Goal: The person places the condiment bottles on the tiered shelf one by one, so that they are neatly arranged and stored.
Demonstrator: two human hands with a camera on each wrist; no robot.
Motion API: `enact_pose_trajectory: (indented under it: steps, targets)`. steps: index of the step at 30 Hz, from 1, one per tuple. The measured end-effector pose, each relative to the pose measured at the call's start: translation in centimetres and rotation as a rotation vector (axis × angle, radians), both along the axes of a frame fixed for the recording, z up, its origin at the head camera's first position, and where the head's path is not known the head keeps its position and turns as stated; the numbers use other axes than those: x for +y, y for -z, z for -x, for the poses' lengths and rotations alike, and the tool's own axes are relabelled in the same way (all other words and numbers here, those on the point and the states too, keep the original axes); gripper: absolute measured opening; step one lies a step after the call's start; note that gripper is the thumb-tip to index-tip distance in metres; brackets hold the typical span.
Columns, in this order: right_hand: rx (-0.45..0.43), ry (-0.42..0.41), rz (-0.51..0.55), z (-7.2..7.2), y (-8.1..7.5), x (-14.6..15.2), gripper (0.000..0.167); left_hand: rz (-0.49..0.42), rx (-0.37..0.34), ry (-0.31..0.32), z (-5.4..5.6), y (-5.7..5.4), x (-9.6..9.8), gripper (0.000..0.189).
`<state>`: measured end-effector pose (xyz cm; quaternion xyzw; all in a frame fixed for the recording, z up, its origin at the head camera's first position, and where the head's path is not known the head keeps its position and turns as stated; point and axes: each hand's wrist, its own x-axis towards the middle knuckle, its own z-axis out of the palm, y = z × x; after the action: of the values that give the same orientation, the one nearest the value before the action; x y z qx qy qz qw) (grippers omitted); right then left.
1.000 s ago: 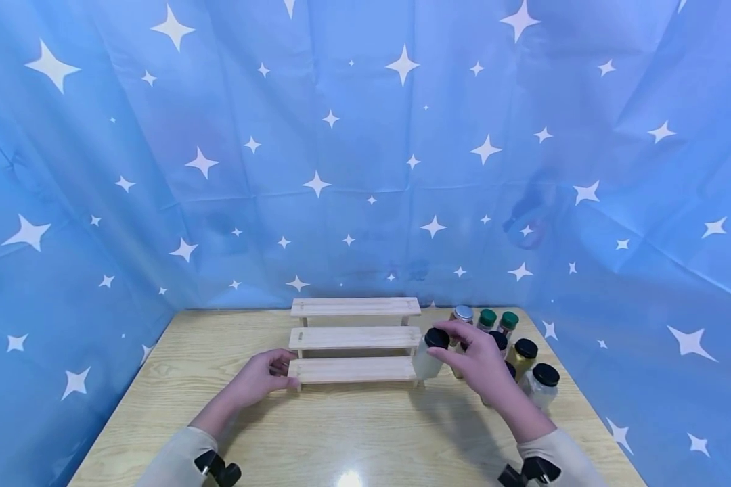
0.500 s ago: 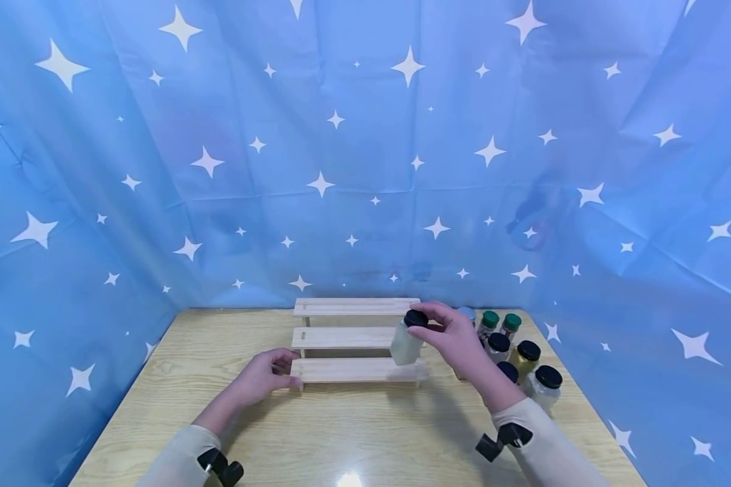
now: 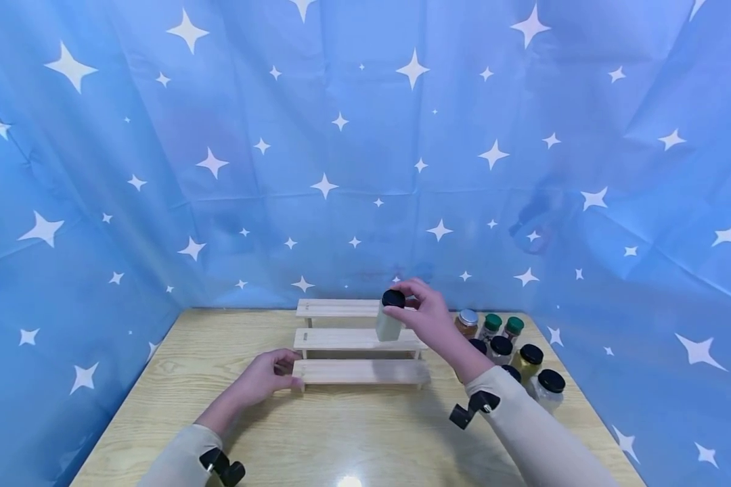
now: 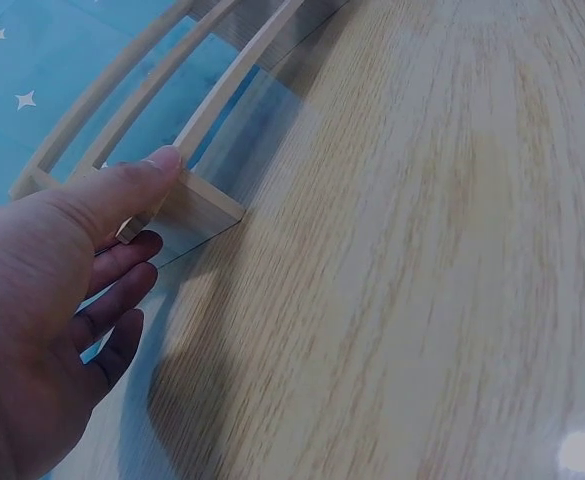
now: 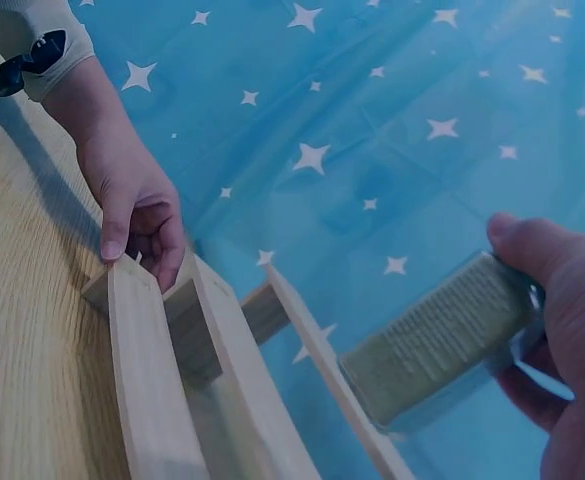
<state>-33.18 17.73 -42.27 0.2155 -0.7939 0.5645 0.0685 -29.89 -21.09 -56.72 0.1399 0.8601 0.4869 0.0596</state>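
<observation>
A three-step wooden spice rack (image 3: 347, 370) stands on the table. My left hand (image 3: 260, 380) grips the left end of its lowest step; in the left wrist view the thumb (image 4: 142, 185) lies on the step's edge, with the fingers curled behind and below. Between the thumb and fingertips of my right hand (image 3: 431, 316), a spice jar (image 3: 389, 326) hangs by its black lid. The jar is clear with squared sides and pale greenish contents, and overlaps the middle and top steps. Printed text covers the jar's side (image 5: 437, 345) in the right wrist view, where it tilts.
On the right of the table several jars stand close together: black-lidded ones (image 3: 550, 387), two with green lids (image 3: 492, 326) and one with a silver lid (image 3: 466, 322). A blue star-printed curtain (image 3: 353, 155) hangs right behind the wooden table (image 3: 341, 439).
My right hand has carried the jar leftward and up, from beside the rack's right end to over its upper steps. My left hand keeps its grip on the rack.
</observation>
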Motion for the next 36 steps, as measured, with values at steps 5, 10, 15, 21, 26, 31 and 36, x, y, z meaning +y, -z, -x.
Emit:
enact_pose_trajectory:
  steps: [5,10,15,21,26,31,36]
  targets:
    - [0.004,0.026,0.011,1.1,-0.4,-1.5,0.039,-0.007,0.002,0.006,-0.1,-0.1,0.0,0.052]
    - [-0.012,0.047,0.026,2.2,-0.5,-2.9,0.036,0.010,0.005,0.002,-0.2,-0.1,0.1,0.051]
    - [0.019,0.047,0.027,3.2,-0.6,-4.3,0.038,0.019,0.011,-0.006,-0.2,-0.1,0.1,0.051]
    - [0.021,0.058,0.030,4.1,-0.8,-5.6,0.037,0.017,0.005,-0.007,-0.3,-0.2,0.2,0.051]
    - [0.007,0.048,0.039,4.7,-0.7,-7.0,0.039,0.018,0.000,-0.006,-0.3,-0.2,0.3,0.052]
    - [0.003,0.047,0.043,5.4,-0.8,-8.4,0.040,0.001,-0.007,0.001,-0.2,-0.1,0.2,0.053]
    - [-0.009,0.036,0.044,5.9,-0.9,-9.5,0.041,-0.008,-0.011,0.006,-0.1,-0.3,0.2,0.053]
